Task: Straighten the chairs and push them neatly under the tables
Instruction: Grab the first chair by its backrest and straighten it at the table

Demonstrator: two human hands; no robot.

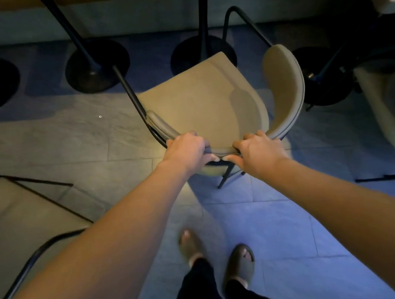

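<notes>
i see my left hand (187,150) and right hand (258,152) both clamped on the curved backrest (287,87) of the beige chair (201,100), just beside each other, likely for steering (seat angled toward 2 table bases (97,69); tabletops out of view, i think).

Tan upholstered chair (201,100), curved wraparound backrest, thin black metal legs. Tilted, seat facing a black round table base (203,53), front edge just beside it. Second tan chair (17,215) well left of that base.
</notes>
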